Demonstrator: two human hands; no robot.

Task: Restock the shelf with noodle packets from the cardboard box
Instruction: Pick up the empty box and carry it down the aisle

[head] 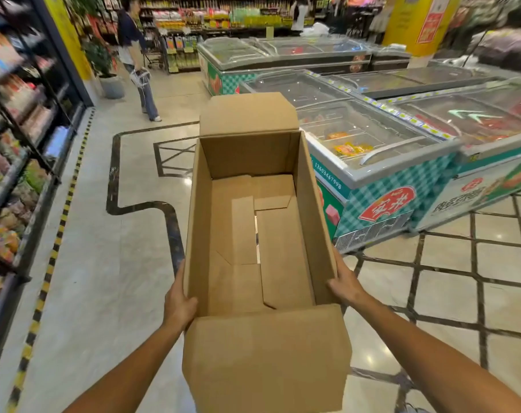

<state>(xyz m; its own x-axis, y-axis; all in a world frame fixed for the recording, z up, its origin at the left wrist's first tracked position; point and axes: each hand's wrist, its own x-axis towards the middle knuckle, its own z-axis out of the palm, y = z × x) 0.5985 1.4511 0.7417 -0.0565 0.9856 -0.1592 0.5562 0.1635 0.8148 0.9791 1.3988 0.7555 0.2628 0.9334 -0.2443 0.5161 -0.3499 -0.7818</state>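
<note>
- Cardboard box [254, 234] is held in front of us at about waist height, over the pale tiled floor [104, 293], in a shop aisle.
- Our left hand [178, 305] grips the box's left wall near the close corner, thumb hooked over the rim; fingers run down the outside.
- Our right hand [344, 286] grips the right wall the same way, thumb over the rim, so both hands are clamped on the box and nothing else.
- Contents: we see only the folded bottom panels inside, with a thin slit of light at their seam. No noodle packets are visible in the box.
- Progress, as we judge it: the box looks emptied, so the unloading part appears finished or close to it. Whether the shelf is properly filled we cannot confirm.
- Shelf [17, 162] stands at our left, stocked with coloured packets, but it is blurred and we cannot tell which are noodles or whether gaps remain.
- Remaining, in our judgement: checking the shelf face and disposing of the empty box.
- Orientation: the box opens upward, mouth tipped a little toward us. Its long axis runs away from us down the aisle. The far flap [248, 114] stands up; the near flap [266, 353] hangs down toward us.
- Surroundings: chest freezers [387, 174] stand to the right, and another person [134, 55] stands further up the aisle, well apart from us.
</note>
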